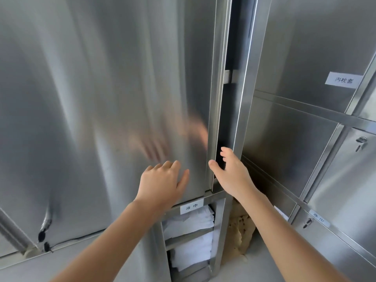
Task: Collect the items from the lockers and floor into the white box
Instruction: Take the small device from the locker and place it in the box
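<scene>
Upper shelf (183, 240): steel, carries a stack of folded white towels (189, 220).
Lower shelf (189, 271): carries a second towel stack (191, 253).
Floor (254, 269): grey, with a yellowish foam lump (238, 239) resting at its back.

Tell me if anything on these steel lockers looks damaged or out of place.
Yes. The big door has a dent with black marks in its lower left part. Yellowish crumbly material fills a gap below and right of that door, low down.
</scene>
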The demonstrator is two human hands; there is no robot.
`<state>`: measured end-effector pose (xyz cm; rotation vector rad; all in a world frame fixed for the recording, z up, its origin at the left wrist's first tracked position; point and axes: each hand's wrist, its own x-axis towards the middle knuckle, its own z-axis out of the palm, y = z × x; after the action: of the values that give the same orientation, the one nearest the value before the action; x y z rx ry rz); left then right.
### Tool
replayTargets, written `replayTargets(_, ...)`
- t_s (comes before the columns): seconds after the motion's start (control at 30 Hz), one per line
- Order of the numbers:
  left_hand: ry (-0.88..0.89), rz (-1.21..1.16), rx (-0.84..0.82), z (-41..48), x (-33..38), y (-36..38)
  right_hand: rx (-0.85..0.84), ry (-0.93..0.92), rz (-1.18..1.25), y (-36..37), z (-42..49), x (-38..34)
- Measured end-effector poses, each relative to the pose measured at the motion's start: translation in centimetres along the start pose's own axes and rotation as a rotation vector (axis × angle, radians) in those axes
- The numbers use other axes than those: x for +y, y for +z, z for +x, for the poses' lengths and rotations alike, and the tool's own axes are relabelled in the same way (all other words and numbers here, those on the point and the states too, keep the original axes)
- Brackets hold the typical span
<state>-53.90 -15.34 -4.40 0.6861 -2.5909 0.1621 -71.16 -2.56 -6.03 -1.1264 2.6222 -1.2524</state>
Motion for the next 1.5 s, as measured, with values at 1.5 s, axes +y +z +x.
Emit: replayTargets(1.5,-0.249,0.142,0.043,-9.6,-14.9,-5.1,-0.114,-0.020,0.628,13.0,-4.0,-12.2)
